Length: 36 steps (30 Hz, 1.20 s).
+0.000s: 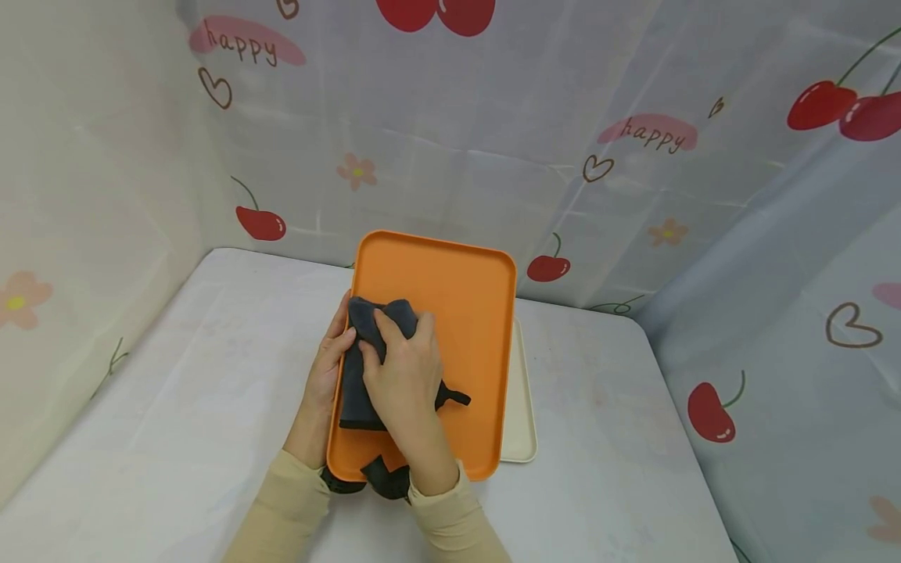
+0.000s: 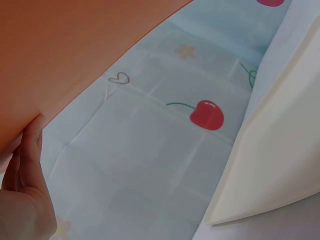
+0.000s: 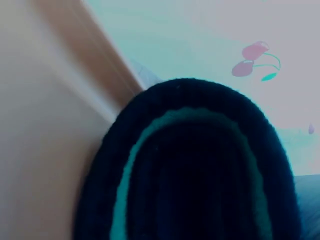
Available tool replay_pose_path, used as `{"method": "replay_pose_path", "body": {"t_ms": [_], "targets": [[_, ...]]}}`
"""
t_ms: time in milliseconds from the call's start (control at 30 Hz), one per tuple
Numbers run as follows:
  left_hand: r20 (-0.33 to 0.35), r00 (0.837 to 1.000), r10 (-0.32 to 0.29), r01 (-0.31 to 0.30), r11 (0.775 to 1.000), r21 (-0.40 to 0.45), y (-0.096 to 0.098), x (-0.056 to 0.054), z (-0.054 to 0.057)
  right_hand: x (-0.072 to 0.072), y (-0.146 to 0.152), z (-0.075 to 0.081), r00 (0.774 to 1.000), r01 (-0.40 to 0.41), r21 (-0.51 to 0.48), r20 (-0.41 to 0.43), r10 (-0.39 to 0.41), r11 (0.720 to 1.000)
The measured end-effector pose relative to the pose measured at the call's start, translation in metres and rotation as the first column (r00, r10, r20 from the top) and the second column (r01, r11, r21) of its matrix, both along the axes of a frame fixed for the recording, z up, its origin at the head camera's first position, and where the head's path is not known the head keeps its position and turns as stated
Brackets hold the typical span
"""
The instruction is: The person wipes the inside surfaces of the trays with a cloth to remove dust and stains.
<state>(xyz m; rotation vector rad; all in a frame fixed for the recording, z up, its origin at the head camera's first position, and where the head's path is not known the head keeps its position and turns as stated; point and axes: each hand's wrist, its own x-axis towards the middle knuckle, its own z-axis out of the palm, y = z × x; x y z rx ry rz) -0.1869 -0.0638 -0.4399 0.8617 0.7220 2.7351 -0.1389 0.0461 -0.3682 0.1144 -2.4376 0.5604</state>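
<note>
An orange tray (image 1: 464, 328) is tilted up, its inner face toward me. My left hand (image 1: 327, 363) grips its left edge, thumb at the front rim; in the left wrist view the fingers (image 2: 31, 150) press against the tray's back (image 2: 75, 55). With bent fingers, my right hand (image 1: 404, 379) holds a folded dark grey cloth (image 1: 359, 391) against the left part of the tray. Close up in the right wrist view, the cloth (image 3: 195, 100) shows rounded folds, and the right hand's fingers are hidden there.
A cream-white tray (image 1: 521, 407) lies on the white-covered table (image 1: 598, 438), partly hidden behind the orange one. Black straps (image 1: 387, 477) show by the wrists. A curtain (image 1: 464, 156) printed with cherries hangs at the back and sides.
</note>
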Motion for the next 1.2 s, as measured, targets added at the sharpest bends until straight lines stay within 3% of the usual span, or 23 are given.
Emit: {"method": "replay_pose_path", "body": {"t_ms": [100, 567, 867, 1200], "targets": [[-0.004, 1.0, -0.014, 0.014, 1.0, 0.017, 0.0, 0.0, 0.0, 0.002, -0.001, 0.0, 1.0, -0.011, -0.012, 0.005, 0.011, 1.0], [0.009, 1.0, 0.027, -0.027, 0.999, -0.018, -0.002, 0.001, 0.0, 0.001, 0.003, -0.005, 0.999, -0.042, -0.042, -0.007, 0.041, 0.998], [0.037, 0.998, 0.046, -0.044, 0.998, -0.052, -0.001, 0.003, 0.001, 0.001, 0.01, -0.006, 1.0, -0.027, -0.073, -0.005, 0.026, 0.997], [0.087, 0.995, 0.049, -0.048, 0.999, -0.014, -0.003, 0.006, 0.008, 0.002, 0.026, -0.005, 0.999, 0.034, -0.112, 0.027, -0.031, 0.993]]}}
